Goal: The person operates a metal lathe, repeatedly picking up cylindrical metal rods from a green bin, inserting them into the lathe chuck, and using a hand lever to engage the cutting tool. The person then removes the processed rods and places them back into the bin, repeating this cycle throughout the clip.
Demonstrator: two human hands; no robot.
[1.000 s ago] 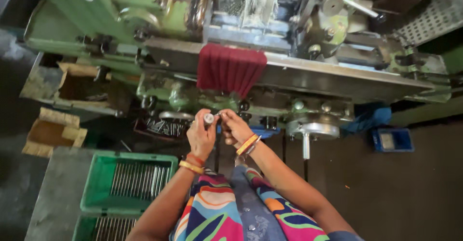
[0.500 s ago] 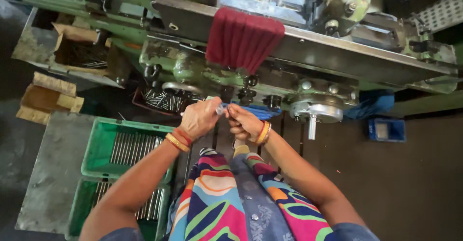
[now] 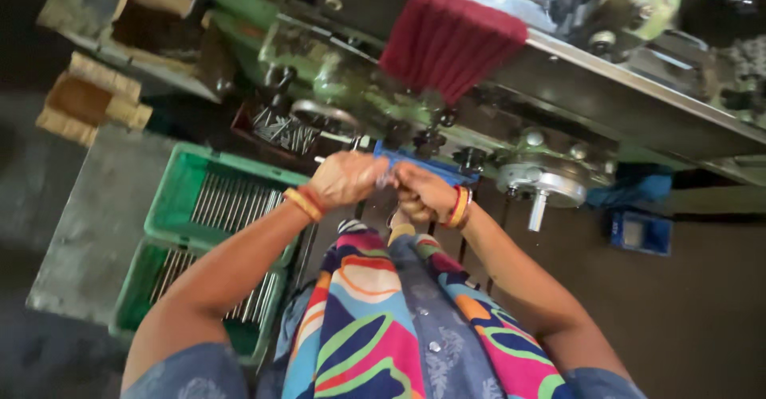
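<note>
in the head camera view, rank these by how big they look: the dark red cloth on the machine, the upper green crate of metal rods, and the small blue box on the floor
1. Green crate, though it sits nearer the camera.
2. Dark red cloth, not far behind.
3. Small blue box, clearly smallest.

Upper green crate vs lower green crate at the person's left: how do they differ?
The upper green crate shows whole, nearer the machine; the lower green crate sits nearer the person, partly hidden behind the left forearm. The upper crate's metal rods lie in a full, even row, while the lower crate's rods show only in part. Both are green plastic, hold shiny rods, and sit on the grey slab.
</note>
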